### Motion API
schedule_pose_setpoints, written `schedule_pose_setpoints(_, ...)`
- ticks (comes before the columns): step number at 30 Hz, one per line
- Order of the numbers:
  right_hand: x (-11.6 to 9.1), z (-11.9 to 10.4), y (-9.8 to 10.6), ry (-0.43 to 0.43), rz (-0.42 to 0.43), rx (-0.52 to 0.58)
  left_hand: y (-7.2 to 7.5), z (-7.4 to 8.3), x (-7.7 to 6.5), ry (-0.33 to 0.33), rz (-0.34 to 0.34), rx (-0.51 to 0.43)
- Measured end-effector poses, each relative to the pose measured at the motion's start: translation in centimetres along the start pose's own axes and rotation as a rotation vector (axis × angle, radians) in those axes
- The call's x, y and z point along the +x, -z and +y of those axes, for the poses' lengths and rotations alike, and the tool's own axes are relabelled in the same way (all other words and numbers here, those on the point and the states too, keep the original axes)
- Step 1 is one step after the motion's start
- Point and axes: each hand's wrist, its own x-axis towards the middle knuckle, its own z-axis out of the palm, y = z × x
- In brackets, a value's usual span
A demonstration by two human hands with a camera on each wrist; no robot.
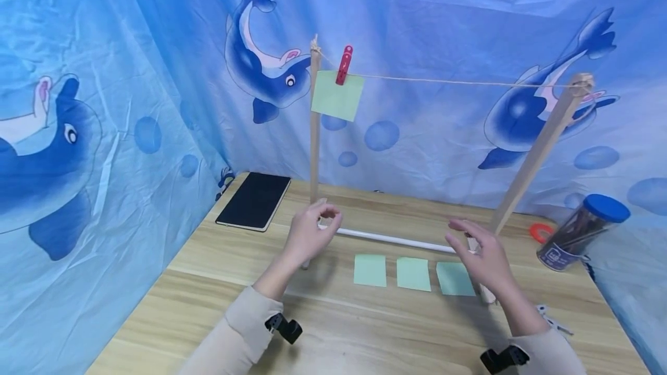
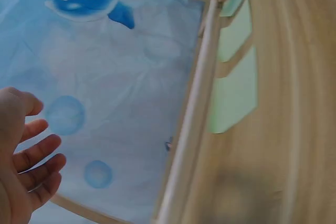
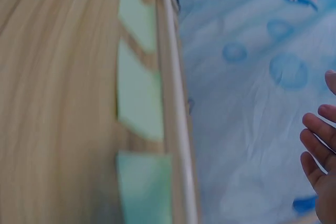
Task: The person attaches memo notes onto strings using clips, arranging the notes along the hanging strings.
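My left hand (image 1: pixel 310 233) is raised beside the left wooden post (image 1: pixel 315 132), its fingers loosely bent around nothing. The right hand (image 1: pixel 483 254) hovers near the right post (image 1: pixel 537 152), thumb and fingers spread apart and holding nothing. Between the posts runs a thin string (image 1: pixel 443 80). A red clothespin (image 1: pixel 344 64) clips a pale green paper note (image 1: pixel 337 97) to it at the left end. Three more green notes, a left one (image 1: pixel 370 271), a middle one (image 1: pixel 413 274) and a right one (image 1: pixel 455 279), lie in a row on the table.
A white rod (image 1: pixel 391 239) joins the posts low down, behind the notes. On the wooden table (image 1: pixel 354 328) lie a black notebook (image 1: pixel 254 200), a red-orange ring (image 1: pixel 540 232) and metal scissors or keys (image 1: pixel 557 323). A tilted, blue-lidded jar (image 1: pixel 578 235) stands at right. Dolphin-print curtains (image 1: pixel 417 28) hang behind.
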Motion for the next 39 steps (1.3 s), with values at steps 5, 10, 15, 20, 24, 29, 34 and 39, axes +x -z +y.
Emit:
schedule_pose_setpoints(5, -2.4, 3.1, 2.0, -0.078, -0.001, -0.066, -2.0, -1.2, -1.3, 0.047, -0.093, -0.078)
schedule_pose_setpoints(10, -4.9, 5.7, 3.9, -0.091, 0.022, -0.104, -3.6, -2.0, -2.3, 0.081, -0.246, -0.153)
schedule_pose_setpoints(15, -7.3, 8.1, 6.0, -0.183, -0.058, -0.164, -4.6, -2.7, -3.1, 0.064, -0.338, -0.154)
schedule_pose_setpoints(20, -9.4, 9.7, 7.4, -0.285, -0.253, -0.283, -5.7, -3.2, -4.0, 0.068, -0.413, -0.138)
schedule_pose_setpoints(24, -10.7, 10.5, 7.7, -0.291, -0.319, -0.324, -6.7, -3.3, -4.3, 0.074, -0.478, -0.1)
schedule_pose_setpoints(29, -11.1, 10.6, 7.8, -0.305, -0.301, -0.318, -7.6, -3.4, -4.6, -0.029, -0.548, 0.141)
schedule_pose_setpoints(34, -11.5, 10.8, 9.1, -0.297, -0.317, -0.331, -7.6, -3.4, -5.0, -0.09, -0.609, 0.32)
schedule_pose_setpoints(39, -11.9, 10.9, 10.6, -0.32, -0.406, -0.376, -7.6, -3.2, -5.0, -0.064, -0.597, 0.305)
